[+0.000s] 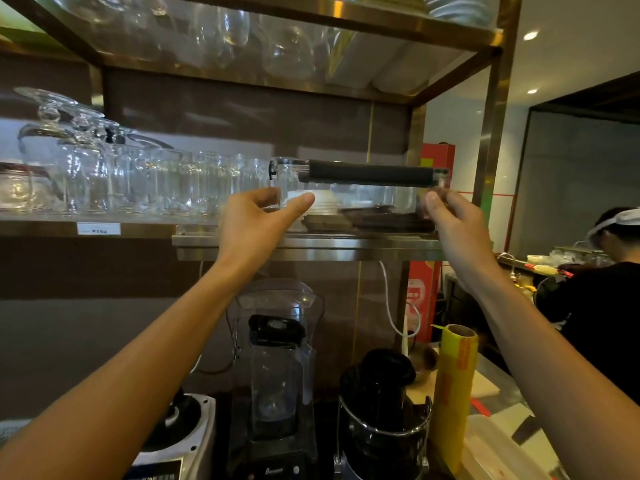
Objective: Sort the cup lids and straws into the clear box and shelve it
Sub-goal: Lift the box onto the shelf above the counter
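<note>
The clear box [391, 199] with a black handle along its top sits on the steel shelf [311, 245] at eye level. Dark lids and a white stack show through its wall. My left hand [263, 216] grips the box's left end, thumb on the front. At the right end my right hand [450, 216] holds the corner, thumb on the front wall. Straws cannot be made out inside.
Several glasses and jugs [104, 174] crowd the shelf left of the box. Below stand a blender [277, 368], a black juicer [381, 410] and a yellow cling-film roll [453, 382]. A person in black [595, 292] works at the right.
</note>
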A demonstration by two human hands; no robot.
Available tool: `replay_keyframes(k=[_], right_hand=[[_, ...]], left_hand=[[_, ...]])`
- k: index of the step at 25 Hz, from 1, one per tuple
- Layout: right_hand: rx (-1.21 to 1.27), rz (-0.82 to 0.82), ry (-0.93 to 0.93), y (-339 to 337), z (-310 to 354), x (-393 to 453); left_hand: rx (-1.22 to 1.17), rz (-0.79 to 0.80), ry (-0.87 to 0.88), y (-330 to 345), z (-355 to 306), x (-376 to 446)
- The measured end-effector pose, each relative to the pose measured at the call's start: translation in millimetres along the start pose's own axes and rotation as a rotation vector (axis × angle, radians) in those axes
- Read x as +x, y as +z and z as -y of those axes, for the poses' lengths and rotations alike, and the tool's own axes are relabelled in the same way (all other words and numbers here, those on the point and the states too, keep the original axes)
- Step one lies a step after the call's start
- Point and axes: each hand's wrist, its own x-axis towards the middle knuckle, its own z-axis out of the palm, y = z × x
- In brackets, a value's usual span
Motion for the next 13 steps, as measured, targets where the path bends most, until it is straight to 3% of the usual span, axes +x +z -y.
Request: replay_keyframes(k=[13], right_hand=[[0.06,0.103,0.067,2.1,-39.4,42.5]], left_hand=[[0.142,0.091,-0.056,34.8,20.9,28.1]])
